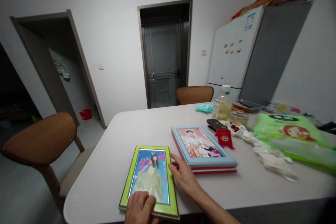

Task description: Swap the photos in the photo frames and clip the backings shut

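A photo album (172, 189) with a lime-green border and a cover picture of a person in a pale dress lies on the table near its front edge. My left hand (140, 207) grips its lower edge, fingers bent over the cover. At the album's right side, my right hand (183, 175) holds the edge with thumb and fingers. Just right of it lies a blue-bordered album (202, 142) with a cover picture of a person in white, atop something red-edged.
Behind the stack are a dark phone (216, 124), a red booklet (224, 138), a bottle (222, 105) and a teal packet (204, 107). Crumpled tissues (273, 162) and a green tissue pack (291, 133) lie right on the white table (105, 168). Wooden chairs (39, 138) stand around.
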`<act>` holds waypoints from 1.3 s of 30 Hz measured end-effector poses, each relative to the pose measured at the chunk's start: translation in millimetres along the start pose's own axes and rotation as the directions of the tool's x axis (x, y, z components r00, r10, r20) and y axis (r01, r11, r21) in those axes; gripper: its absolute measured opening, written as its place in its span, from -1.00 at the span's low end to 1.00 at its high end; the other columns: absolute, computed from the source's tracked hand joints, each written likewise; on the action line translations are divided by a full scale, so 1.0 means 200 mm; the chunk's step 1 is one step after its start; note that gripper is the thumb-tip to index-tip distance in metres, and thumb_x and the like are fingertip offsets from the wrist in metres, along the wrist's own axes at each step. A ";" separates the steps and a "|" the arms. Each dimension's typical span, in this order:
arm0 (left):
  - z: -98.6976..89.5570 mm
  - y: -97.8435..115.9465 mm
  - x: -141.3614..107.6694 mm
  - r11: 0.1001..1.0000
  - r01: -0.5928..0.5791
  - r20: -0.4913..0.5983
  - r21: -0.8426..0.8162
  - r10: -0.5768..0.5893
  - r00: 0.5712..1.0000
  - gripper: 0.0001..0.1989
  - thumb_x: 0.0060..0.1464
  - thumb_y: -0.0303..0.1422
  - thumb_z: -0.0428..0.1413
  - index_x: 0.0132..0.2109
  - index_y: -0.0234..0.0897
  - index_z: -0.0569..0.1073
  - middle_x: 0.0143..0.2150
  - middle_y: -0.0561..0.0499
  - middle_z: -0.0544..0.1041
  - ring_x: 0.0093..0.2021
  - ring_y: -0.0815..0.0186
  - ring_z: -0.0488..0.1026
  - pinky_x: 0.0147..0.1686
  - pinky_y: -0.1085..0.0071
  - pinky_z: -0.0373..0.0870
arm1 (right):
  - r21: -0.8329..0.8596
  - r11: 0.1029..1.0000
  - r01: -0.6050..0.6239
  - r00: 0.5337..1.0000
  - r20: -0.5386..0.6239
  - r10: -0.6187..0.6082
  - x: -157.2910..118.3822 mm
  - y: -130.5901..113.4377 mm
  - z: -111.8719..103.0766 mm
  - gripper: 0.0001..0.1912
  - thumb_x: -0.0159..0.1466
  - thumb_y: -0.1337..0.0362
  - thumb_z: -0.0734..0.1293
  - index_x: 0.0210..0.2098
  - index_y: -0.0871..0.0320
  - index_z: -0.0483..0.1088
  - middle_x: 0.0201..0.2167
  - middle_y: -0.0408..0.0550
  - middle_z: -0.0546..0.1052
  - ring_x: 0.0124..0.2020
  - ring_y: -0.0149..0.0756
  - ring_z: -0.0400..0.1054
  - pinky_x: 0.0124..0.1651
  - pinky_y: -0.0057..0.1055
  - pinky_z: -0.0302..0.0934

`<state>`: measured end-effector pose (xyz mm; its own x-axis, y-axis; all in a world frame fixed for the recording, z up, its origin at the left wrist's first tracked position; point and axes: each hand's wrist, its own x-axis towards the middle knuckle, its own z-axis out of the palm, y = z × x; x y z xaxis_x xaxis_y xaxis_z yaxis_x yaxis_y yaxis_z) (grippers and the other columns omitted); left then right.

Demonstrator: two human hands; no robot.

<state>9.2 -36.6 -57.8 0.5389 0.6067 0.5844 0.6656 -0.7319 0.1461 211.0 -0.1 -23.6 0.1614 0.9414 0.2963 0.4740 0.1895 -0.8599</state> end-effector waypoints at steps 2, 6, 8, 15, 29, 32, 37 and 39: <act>-0.06 0.02 0.02 0.997 0.025 -0.015 -0.067 -0.026 1.000 -0.77 -0.10 -0.37 0.06 -0.21 -0.20 0.35 -0.32 -0.06 0.41 -0.29 0.15 0.35 -0.32 0.23 0.35 | 0.103 0.993 -0.057 0.997 -0.037 0.061 0.00 -0.01 -0.03 -0.55 0.14 0.20 0.12 -0.01 0.26 0.21 -0.04 0.14 0.34 -0.09 -0.20 0.27 -0.04 -0.20 0.16; -0.22 0.04 0.10 0.941 0.183 -0.104 -0.285 -0.220 0.970 -0.74 -0.03 -0.40 0.00 -0.12 -0.16 0.32 -0.22 -0.06 0.39 -0.19 0.17 0.35 -0.21 0.22 0.35 | 0.241 0.970 0.014 0.994 -0.112 0.014 -0.03 -0.11 -0.02 -0.55 0.16 0.14 0.11 0.01 0.19 0.19 0.00 0.10 0.30 -0.04 -0.22 0.23 0.01 -0.18 0.11; -0.28 0.06 0.13 0.826 0.322 -0.119 -0.462 -0.418 0.901 -0.71 0.02 -0.36 -0.03 -0.06 -0.17 0.27 -0.17 -0.08 0.37 -0.15 0.19 0.35 -0.20 0.24 0.36 | 0.247 0.966 0.075 0.996 -0.057 -0.063 -0.05 -0.19 0.03 -0.56 0.16 0.14 0.12 0.01 0.16 0.18 -0.01 0.09 0.31 -0.07 -0.24 0.25 -0.02 -0.21 0.14; -0.27 0.02 0.09 0.358 0.411 0.021 -0.838 -0.732 0.681 -0.32 -0.08 -0.32 0.08 0.13 -0.18 -0.09 0.03 -0.13 0.31 -0.04 0.21 0.34 -0.13 0.34 0.34 | -0.047 0.965 0.258 0.945 0.221 -0.242 -0.15 -0.30 0.22 -0.39 -0.01 0.14 0.29 0.02 0.18 0.18 0.06 0.11 0.21 0.09 -0.16 0.04 0.12 -0.15 -0.07; -0.23 -0.09 -0.07 0.794 0.568 0.077 -0.218 -0.566 0.821 -0.56 -0.17 -0.33 0.12 -0.07 -0.30 0.33 -0.20 -0.08 0.45 -0.15 0.14 0.36 -0.11 0.21 0.24 | -0.245 0.831 0.500 0.823 0.432 -0.368 -0.11 -0.17 0.15 -0.54 -0.08 0.52 0.14 -0.18 0.17 0.36 -0.08 0.05 0.31 -0.02 -0.23 0.15 0.02 -0.29 0.03; -0.25 -0.08 -0.07 0.858 0.509 0.103 -0.071 -0.501 0.859 -0.59 -0.15 -0.31 0.12 -0.09 -0.30 0.35 -0.29 -0.05 0.45 -0.22 0.16 0.37 -0.15 0.22 0.26 | -0.242 0.819 0.521 0.800 0.473 -0.369 -0.11 -0.17 0.15 -0.57 -0.06 0.51 0.15 -0.22 0.15 0.39 -0.10 0.04 0.32 -0.06 -0.24 0.18 0.00 -0.29 0.05; -0.24 -0.09 -0.08 0.884 0.466 0.101 0.018 -0.466 0.879 -0.63 -0.17 -0.33 0.16 -0.13 -0.28 0.38 -0.22 -0.08 0.43 -0.17 0.16 0.36 -0.14 0.21 0.27 | -0.243 0.829 0.504 0.776 0.549 -0.311 -0.10 -0.16 0.14 -0.61 -0.03 0.46 0.22 -0.19 0.13 0.40 -0.07 0.06 0.30 -0.03 -0.19 0.14 0.03 -0.23 0.00; -0.23 -0.10 -0.09 0.903 0.429 0.108 -0.014 -0.425 0.899 -0.63 -0.16 -0.36 0.16 -0.13 -0.30 0.38 -0.07 -0.15 0.38 -0.05 0.14 0.30 -0.06 0.20 0.24 | -0.256 0.838 0.483 0.777 0.565 -0.276 -0.10 -0.17 0.14 -0.63 0.00 0.42 0.24 -0.18 0.11 0.39 -0.04 0.07 0.28 0.00 -0.17 0.12 0.04 -0.21 -0.03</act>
<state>-37.1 -46.1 -34.8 0.2569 0.8900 0.3767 0.8250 -0.4050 0.3942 168.5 -16.8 -11.7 -0.4945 0.8375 0.2323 0.6963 0.5417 -0.4708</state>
